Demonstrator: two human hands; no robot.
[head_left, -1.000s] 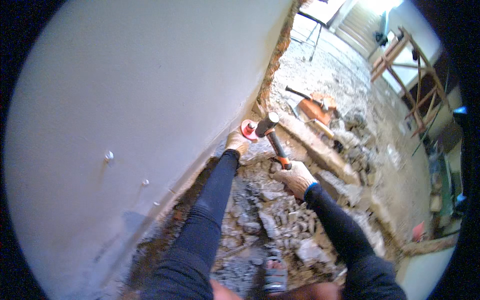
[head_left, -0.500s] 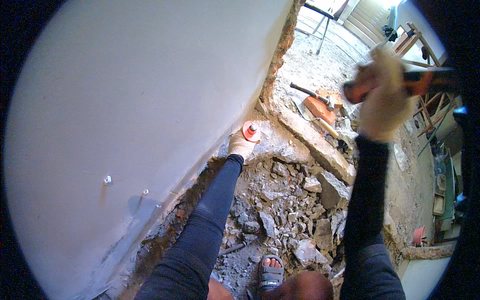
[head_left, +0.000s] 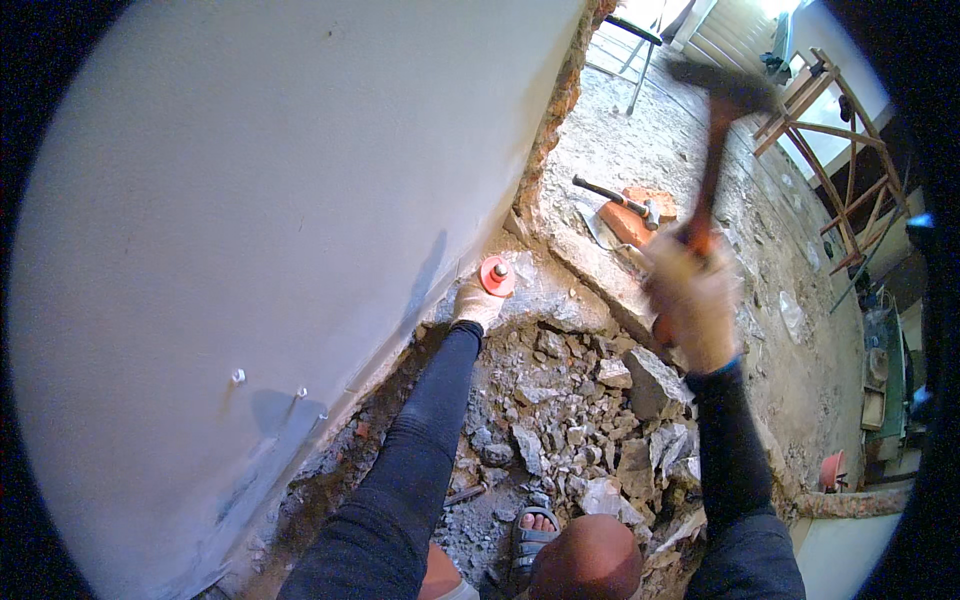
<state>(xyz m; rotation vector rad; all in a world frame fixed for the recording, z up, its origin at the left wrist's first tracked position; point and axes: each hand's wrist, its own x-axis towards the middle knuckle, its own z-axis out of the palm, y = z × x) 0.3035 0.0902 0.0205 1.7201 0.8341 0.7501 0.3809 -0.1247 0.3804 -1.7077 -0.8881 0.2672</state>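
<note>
With lower-centre rubble (head_left: 578,412) broken and mid-frame concrete (head_left: 552,297) seemingly remaining, 1 red-guarded chisel (head_left: 495,277) is held by the left hand (head_left: 479,306), 1 hammer (head_left: 714,165) by the right hand (head_left: 695,297).

Pale wall (head_left: 250,200) stands left; rough floor (head_left: 605,140) glares.

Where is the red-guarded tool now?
Near the head view's centre, the red-guarded tool is in the left hand, left of the hammer, beside the pale wall.
</note>
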